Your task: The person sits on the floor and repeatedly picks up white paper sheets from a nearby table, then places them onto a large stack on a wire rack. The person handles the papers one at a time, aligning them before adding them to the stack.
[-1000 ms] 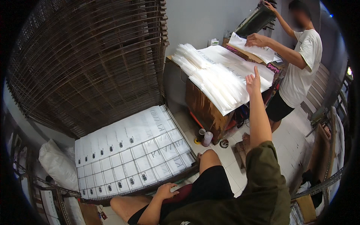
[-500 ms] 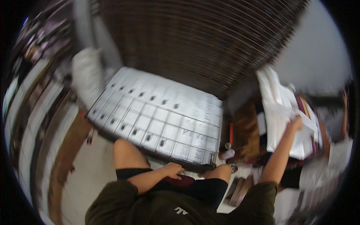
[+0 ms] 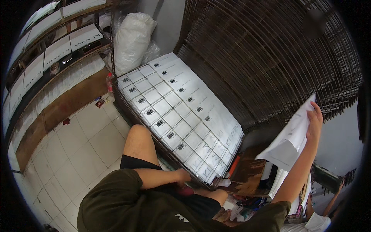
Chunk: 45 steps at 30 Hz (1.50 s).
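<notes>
My right hand (image 3: 315, 120) is raised at the right, closed on the upper corner of a thin white sheet (image 3: 290, 135). The sheet hangs bent, its lower edge folding over, and faint dark print shows on it. My left hand (image 3: 182, 177) rests low by my lap, close to the near edge of the rack; its fingers are too hidden to read. Before me lies a wire drying rack (image 3: 138, 117) whose top is covered with white printed sheets (image 3: 184, 102), under a wire grid on the near side. Each shows a small dark square mark and dark lettering.
Tilted-up wire rack shelves (image 3: 266, 58) stand behind the sheets. A bulging white plastic bag (image 3: 133, 40) is at the far left, beside shelves of white sheets (image 3: 58, 52). A brown wooden stand (image 3: 247, 178) is at the right. Another person's arm (image 3: 335, 199) shows at lower right.
My right hand has lifted the white sheet up from the white pile at the right, toward the rack. The view has turned, and my left hand stays by my lap.
</notes>
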Available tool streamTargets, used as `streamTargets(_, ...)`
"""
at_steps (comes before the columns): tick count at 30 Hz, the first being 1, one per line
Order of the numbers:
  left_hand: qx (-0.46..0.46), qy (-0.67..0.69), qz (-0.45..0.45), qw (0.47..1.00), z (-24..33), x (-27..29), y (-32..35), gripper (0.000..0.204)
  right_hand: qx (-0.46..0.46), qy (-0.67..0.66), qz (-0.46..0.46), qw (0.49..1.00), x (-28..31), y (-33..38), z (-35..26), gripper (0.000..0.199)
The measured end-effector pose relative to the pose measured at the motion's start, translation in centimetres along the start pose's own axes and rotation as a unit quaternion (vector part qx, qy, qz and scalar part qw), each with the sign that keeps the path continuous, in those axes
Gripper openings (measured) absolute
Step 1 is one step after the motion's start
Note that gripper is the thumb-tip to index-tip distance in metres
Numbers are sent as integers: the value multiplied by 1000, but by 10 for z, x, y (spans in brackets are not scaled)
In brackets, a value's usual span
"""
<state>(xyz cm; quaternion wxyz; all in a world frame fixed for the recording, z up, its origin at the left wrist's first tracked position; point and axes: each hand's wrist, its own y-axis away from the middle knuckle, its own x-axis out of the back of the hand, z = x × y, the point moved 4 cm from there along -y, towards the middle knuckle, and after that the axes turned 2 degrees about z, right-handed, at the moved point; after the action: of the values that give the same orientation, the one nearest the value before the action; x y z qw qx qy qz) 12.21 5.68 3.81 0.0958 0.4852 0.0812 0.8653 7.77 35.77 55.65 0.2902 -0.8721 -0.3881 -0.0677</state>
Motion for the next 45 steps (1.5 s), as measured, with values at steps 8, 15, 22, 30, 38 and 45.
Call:
streamTargets(8, -112, -27, -57, 992, 30, 32, 30, 43, -50, 93, -297, 949, -234, 26, -50, 61)
streamTargets(15, -35, -13, -149, 988, -9, 28, 33, 48, 23, 84, -614, 785, -392, 70, -57, 64)
streamTargets(22, -101, 33, -119, 987, 3, 40, 15, 56, 22, -49, -502, 863, -476, 25, -24, 63)
streamTargets(30, -93, 52, -181, 978, -7, 58, -7, 71, -147, -230, -270, 924, -583, 43, 171, 76)
streamTargets(38, -106, 91, -179, 974, -8, 69, -21, 71, -290, -340, -200, 872, -677, 143, 256, 84)
streamTargets(45, -109, 101, -177, 973, -9, 74, -24, 71, -279, -245, -172, 912, -680, 179, 341, 87)
